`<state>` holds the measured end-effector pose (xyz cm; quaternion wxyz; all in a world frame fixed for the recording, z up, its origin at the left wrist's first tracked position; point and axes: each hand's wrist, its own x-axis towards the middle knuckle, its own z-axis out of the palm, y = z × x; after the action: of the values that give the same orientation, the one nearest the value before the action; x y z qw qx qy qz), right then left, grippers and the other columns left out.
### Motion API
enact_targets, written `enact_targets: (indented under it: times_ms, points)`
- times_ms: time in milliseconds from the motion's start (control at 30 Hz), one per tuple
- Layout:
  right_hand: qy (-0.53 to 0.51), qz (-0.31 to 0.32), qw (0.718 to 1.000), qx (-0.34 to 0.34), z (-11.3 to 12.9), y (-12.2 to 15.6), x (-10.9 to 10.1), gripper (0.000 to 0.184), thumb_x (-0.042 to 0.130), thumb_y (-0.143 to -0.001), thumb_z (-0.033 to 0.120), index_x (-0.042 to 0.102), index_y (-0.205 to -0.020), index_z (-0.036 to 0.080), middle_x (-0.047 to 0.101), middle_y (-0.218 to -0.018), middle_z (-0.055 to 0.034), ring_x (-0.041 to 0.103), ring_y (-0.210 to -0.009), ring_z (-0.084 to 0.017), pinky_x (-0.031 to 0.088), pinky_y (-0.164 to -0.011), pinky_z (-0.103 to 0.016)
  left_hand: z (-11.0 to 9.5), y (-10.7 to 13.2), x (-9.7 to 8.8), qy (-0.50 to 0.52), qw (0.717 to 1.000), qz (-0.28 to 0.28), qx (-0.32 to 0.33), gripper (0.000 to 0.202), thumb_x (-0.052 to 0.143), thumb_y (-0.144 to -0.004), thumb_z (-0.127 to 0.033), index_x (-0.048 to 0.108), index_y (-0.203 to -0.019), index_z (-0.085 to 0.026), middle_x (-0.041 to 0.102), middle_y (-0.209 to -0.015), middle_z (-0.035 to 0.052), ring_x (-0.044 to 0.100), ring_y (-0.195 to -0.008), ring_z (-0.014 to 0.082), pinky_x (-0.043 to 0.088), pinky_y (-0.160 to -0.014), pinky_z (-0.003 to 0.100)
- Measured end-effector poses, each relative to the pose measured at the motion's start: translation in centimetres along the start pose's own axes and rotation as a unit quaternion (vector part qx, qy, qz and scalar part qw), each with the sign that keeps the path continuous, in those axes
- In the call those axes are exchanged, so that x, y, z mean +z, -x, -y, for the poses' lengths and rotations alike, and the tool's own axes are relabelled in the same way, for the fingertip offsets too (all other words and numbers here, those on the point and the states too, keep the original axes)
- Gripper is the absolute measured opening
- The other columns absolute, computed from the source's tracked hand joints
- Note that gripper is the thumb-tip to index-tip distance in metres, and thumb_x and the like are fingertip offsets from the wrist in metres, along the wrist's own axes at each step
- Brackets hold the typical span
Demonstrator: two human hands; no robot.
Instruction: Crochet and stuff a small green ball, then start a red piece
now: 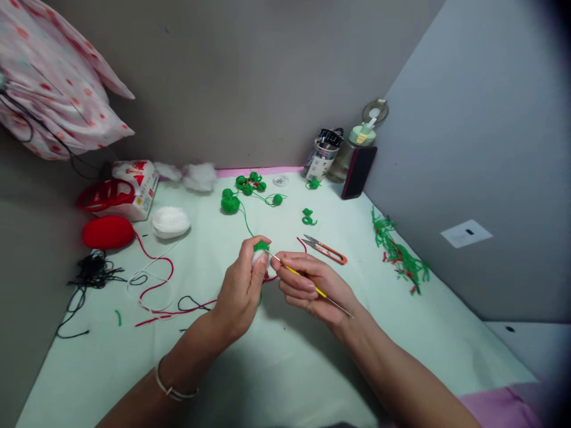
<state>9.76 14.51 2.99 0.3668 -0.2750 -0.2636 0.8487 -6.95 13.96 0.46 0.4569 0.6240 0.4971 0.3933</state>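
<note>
My left hand [243, 285] is closed around a small green and white crocheted piece [261, 246], pinched between thumb and fingers. In my right hand [312, 285] is a crochet hook [321, 292] with a yellow grip, held like a pen. Its thin metal tip points left and reaches the crocheted piece; whether it is through a stitch I cannot tell. A green strand runs from the piece back to a green yarn ball [231, 204]. Red yarn shows behind and below my fingers.
Orange-handled thread snips [328, 249] lie right of my hands. A red yarn skein [108, 232], a white yarn skein [171, 222] and black yarn [94, 270] are at left. Green scraps [399, 249] lie right. A pen cup [320, 159], phone [359, 172] and bottle [342, 160] stand behind.
</note>
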Motion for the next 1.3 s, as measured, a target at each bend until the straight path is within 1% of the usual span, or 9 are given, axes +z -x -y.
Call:
enact_targets:
  times_ms: [333, 633, 700, 867, 933, 1033, 1100, 1167, 1300]
  points:
    - [0.174, -0.077, 0.979, -0.071, -0.5, 0.7, 0.9, 0.02, 0.062, -0.095, 0.035, 0.065, -0.087, 0.016, 0.039, -0.044, 0.0109, 0.022, -0.043, -0.007, 0.021, -0.046, -0.022, -0.5, -0.3, 0.1, 0.056, 0.998, -0.002, -0.009, 0.023, 0.042, -0.105, -0.04, 0.056, -0.11, -0.023, 0.06, -0.074, -0.003, 0.049, -0.061, 0.0171, 0.042, -0.064, 0.032]
    - [0.511, -0.169, 0.83, -0.148, -2.2, 2.0, 2.9, 0.027, 0.048, -0.104, 0.036, 0.05, -0.081, 0.023, 0.039, -0.063, 0.0061, 0.033, -0.056, -0.012, 0.025, -0.055, -0.028, 0.0, -1.4, -0.8, 0.064, 0.998, 0.019, -0.014, 0.018, 0.051, -0.096, -0.037, 0.06, -0.095, -0.022, 0.045, -0.058, -0.008, 0.036, -0.051, 0.0135, 0.031, -0.054, 0.028]
    - [0.492, -0.157, 0.845, -0.141, -2.1, 1.4, 2.3, 0.025, 0.05, -0.103, 0.037, 0.054, -0.083, 0.022, 0.04, -0.063, 0.0063, 0.032, -0.055, -0.011, 0.025, -0.055, -0.027, 0.2, -1.4, -0.9, 0.078, 0.996, 0.028, -0.021, 0.02, 0.05, -0.097, -0.038, 0.06, -0.098, -0.021, 0.043, -0.057, -0.0084, 0.036, -0.05, 0.0136, 0.03, -0.052, 0.028]
    - [0.234, -0.014, 0.97, -0.06, -1.1, 0.1, 0.3, 0.026, 0.056, -0.099, 0.039, 0.065, -0.088, 0.018, 0.037, -0.047, 0.0112, 0.023, -0.045, -0.008, 0.02, -0.048, -0.025, 0.3, -1.6, -0.7, 0.116, 0.992, 0.033, -0.026, 0.016, 0.046, -0.101, -0.033, 0.058, -0.099, -0.022, 0.057, -0.07, -0.0045, 0.055, -0.062, 0.0149, 0.047, -0.068, 0.028]
    - [0.206, 0.09, 0.974, 0.016, -0.7, 0.4, 0.3, 0.026, 0.061, -0.098, 0.04, 0.068, -0.092, 0.016, 0.038, -0.047, 0.0113, 0.025, -0.044, -0.007, 0.02, -0.047, -0.024, 0.4, -1.7, -0.8, 0.133, 0.99, 0.031, -0.03, 0.019, 0.046, -0.102, -0.037, 0.056, -0.098, -0.022, 0.064, -0.084, -0.001, 0.061, -0.065, 0.0146, 0.05, -0.068, 0.029]
    - [0.234, 0.202, 0.943, 0.119, -0.6, 1.4, 1.0, 0.028, 0.063, -0.098, 0.041, 0.07, -0.102, 0.014, 0.048, -0.056, 0.0079, 0.041, -0.05, -0.008, 0.031, -0.05, -0.023, 0.6, -1.9, -1.0, 0.147, 0.988, 0.02, -0.04, 0.021, 0.046, -0.102, -0.04, 0.055, -0.107, -0.022, 0.064, -0.093, 0.0006, 0.06, -0.061, 0.0125, 0.048, -0.062, 0.027]
    - [0.25, 0.142, 0.956, 0.058, -0.6, 1.7, 1.4, 0.029, 0.061, -0.099, 0.045, 0.068, -0.101, 0.016, 0.053, -0.062, 0.0058, 0.043, -0.052, -0.008, 0.033, -0.05, -0.023, 0.6, -1.7, -1.0, 0.138, 0.989, 0.016, -0.039, 0.023, 0.05, -0.101, -0.039, 0.057, -0.114, -0.021, 0.063, -0.088, -0.0011, 0.056, -0.059, 0.012, 0.047, -0.061, 0.026]
    - [0.27, 0.016, 0.961, -0.06, -0.7, 1.4, 1.4, 0.029, 0.063, -0.098, 0.047, 0.066, -0.097, 0.019, 0.053, -0.065, 0.0062, 0.039, -0.052, -0.008, 0.029, -0.048, -0.023, 0.5, -1.4, -0.8, 0.121, 0.992, 0.018, -0.038, 0.025, 0.052, -0.101, -0.038, 0.059, -0.117, -0.02, 0.061, -0.08, -0.0024, 0.053, -0.058, 0.0126, 0.045, -0.059, 0.026]
    - [0.342, -0.145, 0.908, -0.195, -1.3, -0.1, 0.5, 0.027, 0.07, -0.093, 0.044, 0.057, -0.086, 0.022, 0.05, -0.069, 0.0069, 0.042, -0.059, -0.009, 0.036, -0.055, -0.023, 0.6, -0.8, 0.2, 0.088, 0.996, 0.024, -0.025, 0.025, 0.057, -0.097, -0.032, 0.06, -0.119, -0.021, 0.068, -0.094, 0.0033, 0.057, -0.067, 0.0155, 0.048, -0.064, 0.029]
